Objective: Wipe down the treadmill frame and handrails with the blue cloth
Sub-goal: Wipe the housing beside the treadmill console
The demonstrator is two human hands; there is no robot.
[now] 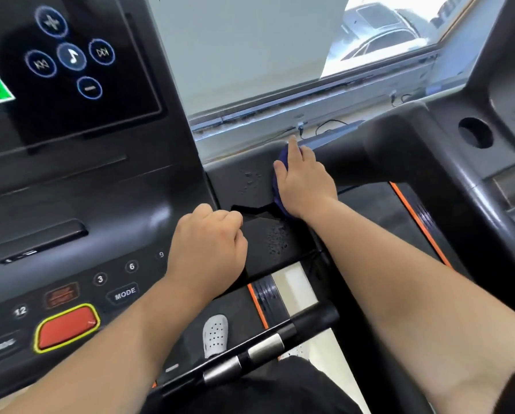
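Blue cloth (281,162) pressed flat against the dark motor cover (244,174) at the front of the treadmill frame, mostly hidden, only its rim peeking out at the fingertips and along the thumb side. Right hand (302,180) spread palm-down over it, fingers extended and slightly apart, index reaching toward the cover's far edge. Scattered water droplets (251,180) on the cover just left of the cloth, more droplets (277,242) on the black panel below. Left hand (210,243) curled into a loose fist at the right edge of the console (80,210), knuckles up; whether anything sits inside that fist cannot be told. On the console: numbered buttons, a MODE button (124,294), a red stop button (68,327) ringed in yellow, and above it a dark screen (71,55) with round media icons. Below the arms, a black handrail (250,354) with metal grip sensors, crossing diagonally. Beneath that, a white perforated clog (215,336) on the belt beside an orange stripe (257,306). To the right, a second treadmill (429,162) with its own orange edging. Beyond, a window sill (310,106) with cables, and parked cars (381,37) outside.
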